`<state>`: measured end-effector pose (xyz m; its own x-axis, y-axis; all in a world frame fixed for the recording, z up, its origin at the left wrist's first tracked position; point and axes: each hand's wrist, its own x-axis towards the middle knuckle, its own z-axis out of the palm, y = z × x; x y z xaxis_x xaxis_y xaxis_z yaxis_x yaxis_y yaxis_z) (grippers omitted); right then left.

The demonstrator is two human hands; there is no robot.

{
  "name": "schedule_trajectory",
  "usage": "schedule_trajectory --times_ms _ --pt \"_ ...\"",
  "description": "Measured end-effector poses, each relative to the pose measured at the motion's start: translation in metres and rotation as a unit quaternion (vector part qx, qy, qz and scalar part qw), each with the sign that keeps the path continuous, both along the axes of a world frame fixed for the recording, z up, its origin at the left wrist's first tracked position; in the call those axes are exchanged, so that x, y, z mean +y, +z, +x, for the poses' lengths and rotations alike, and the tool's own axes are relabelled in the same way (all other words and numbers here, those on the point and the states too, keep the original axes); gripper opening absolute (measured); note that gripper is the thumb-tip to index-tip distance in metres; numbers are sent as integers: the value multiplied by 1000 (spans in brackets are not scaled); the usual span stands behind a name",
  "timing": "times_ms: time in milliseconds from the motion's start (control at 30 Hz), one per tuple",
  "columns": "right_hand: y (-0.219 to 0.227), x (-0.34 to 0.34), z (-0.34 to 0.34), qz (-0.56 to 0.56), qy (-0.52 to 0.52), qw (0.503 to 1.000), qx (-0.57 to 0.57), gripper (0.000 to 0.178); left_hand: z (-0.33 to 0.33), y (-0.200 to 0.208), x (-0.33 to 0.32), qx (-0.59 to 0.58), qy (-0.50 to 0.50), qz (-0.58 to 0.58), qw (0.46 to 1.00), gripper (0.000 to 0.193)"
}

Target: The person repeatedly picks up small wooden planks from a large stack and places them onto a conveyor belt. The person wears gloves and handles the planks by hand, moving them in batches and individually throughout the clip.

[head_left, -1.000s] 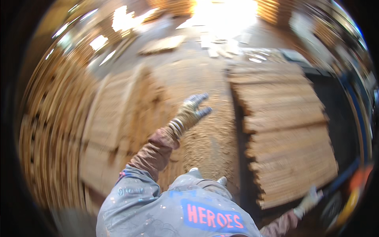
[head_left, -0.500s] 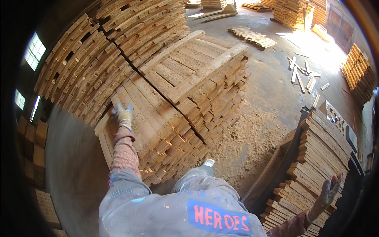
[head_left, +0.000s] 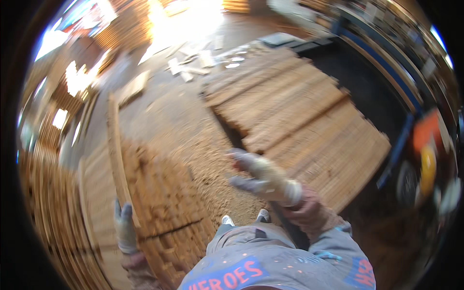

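Scanning from the left, we list: stacked boards [head_left: 53, 212] along the left rim, blurred, their ends running toward the lower edge. Next, our gloved left hand [head_left: 124, 227], fingers closed around the near end of a long plank [head_left: 116, 154]; the plank stands on edge and runs away from us, lying along the left side of a lower pile of short boards [head_left: 164, 203]. Between that pile and the next item, a strip of sawdust-covered floor [head_left: 193, 140] lies open, widening toward the bright far end where loose wood scraps [head_left: 193, 65] are scattered. Our shoes [head_left: 246, 218] show at the near end of this strip. Our gloved right hand [head_left: 263, 176] hangs above the sawdust, fingers loosely spread, holding nothing. Right of it, a broad flat stack of planks [head_left: 299, 116], its near corner jutting toward the dark gap on the right. At the far right rim, a blue frame [head_left: 401, 145] and orange and yellow shapes, too blurred to identify.
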<state>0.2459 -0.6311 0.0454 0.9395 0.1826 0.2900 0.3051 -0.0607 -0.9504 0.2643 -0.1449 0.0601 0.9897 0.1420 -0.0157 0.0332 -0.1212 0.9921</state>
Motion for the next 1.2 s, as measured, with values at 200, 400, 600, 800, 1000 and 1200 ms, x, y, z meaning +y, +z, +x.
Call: schedule_trajectory --times_ms 200,400,600,800,1000,1200 --pt "-33 -14 -20 145 -196 969 49 125 -21 -29 -289 177 -303 -111 930 69" --pt "-61 -133 -152 199 -428 881 -38 103 -27 -56 -403 39 -642 35 765 83" --pt "-107 -191 -253 51 -709 691 135 89 82 -77 -411 152 -637 4 756 57" --pt "-194 -197 -226 131 -751 613 207 62 232 -73 -400 80 -607 22 790 48" --pt "-188 -198 -258 21 -765 575 288 57 460 -106 -410 5 -500 -17 866 41" --pt "-122 -141 -168 -180 -800 474 322 78 590 -110 -370 -111 -311 101 939 40"
